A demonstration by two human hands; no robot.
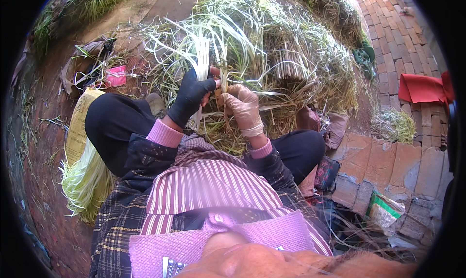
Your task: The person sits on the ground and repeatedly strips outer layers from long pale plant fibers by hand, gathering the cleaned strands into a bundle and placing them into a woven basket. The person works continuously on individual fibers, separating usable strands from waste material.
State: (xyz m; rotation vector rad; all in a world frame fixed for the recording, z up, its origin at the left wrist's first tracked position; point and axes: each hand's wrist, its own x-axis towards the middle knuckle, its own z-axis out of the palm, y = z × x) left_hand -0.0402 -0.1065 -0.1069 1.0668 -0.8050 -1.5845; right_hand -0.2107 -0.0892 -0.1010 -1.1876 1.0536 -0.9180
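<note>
My left hand (pixel 191 94), in a black fingerless glove, is shut around a small bunch of pale stalks (pixel 202 57) that look like blanched garlic chives. Their leafy tops fan out away from me. Right beside it, my right hand (pixel 240 105) wears a thin, loose glove with a band at the wrist. Its fingers pinch a thin strand of chive stalks (pixel 224 76) near the left fingertips. Beyond both hands lies a big heap of chives (pixel 240 23), green and whitish. A dense bundle of stalks (pixel 289 61) lies in it with cut ends towards me.
Trimmed chives (pixel 85 179) rest on a yellow woven sack (pixel 78 127) by my left knee. A pink packet (pixel 115 76) lies at the left. To the right are brick paving (pixel 397 34), a red cloth or sheet (pixel 420 88), a small grass-like clump (pixel 393 125) and flattened cardboard (pixel 378 157).
</note>
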